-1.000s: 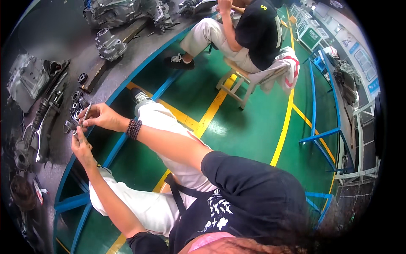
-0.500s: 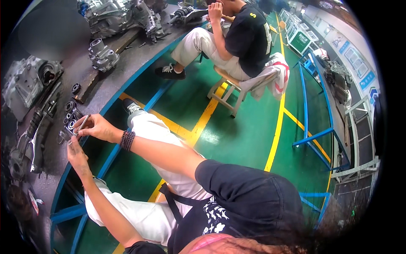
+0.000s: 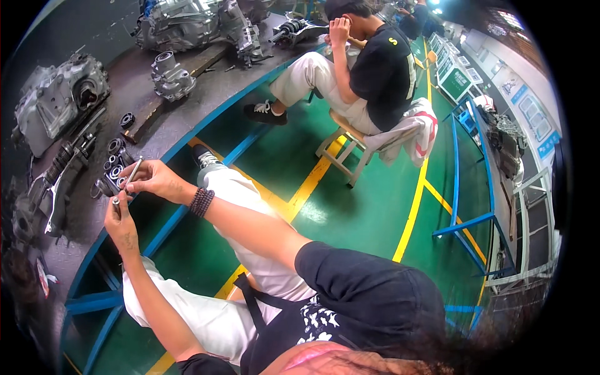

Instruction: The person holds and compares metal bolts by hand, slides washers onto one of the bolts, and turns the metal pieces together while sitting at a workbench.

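Note:
My right hand, with a dark bead bracelet at the wrist, pinches a slim silver metal rod, tilted upward. Just below and nearer to me, my left hand is closed, thumb and finger around a small shiny metal piece; its exact kind is too small to tell. Both hands are at the edge of the workbench. Beside them on the bench lies a group of ring bearings, partly hidden behind my right fingers.
Gearbox housings, a geared shaft, a smaller casting and a wooden bar occupy the bench. Ahead, another person sits on a wooden stool. A blue-framed table with metal parts stands at the right.
My hands have drawn slightly apart, and the small piece in my left fingers shows more clearly. The whole view has shifted a little, showing more of the seated person.

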Demonstrator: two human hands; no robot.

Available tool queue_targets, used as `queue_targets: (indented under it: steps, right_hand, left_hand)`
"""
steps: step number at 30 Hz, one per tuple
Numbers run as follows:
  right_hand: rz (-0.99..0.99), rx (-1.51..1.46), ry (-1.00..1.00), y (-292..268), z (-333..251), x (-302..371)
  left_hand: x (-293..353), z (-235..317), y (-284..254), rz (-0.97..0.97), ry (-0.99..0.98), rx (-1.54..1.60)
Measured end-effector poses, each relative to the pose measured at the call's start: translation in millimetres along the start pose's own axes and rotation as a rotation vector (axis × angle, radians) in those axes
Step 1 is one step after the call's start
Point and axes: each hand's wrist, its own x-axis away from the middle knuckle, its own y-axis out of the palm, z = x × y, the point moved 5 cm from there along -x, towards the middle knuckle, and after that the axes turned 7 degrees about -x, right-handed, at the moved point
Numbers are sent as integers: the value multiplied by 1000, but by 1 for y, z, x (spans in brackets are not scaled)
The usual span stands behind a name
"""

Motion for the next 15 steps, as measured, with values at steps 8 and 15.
queue_targets:
  steps: [8, 15]
  right_hand:
    - [11, -49, -12, 0, 3, -3]
    - [-25, -14, -28, 5, 6, -2]
  left_hand:
    - [5, -10, 11, -20, -337, 396]
    - [6, -15, 15, -122, -585, 801]
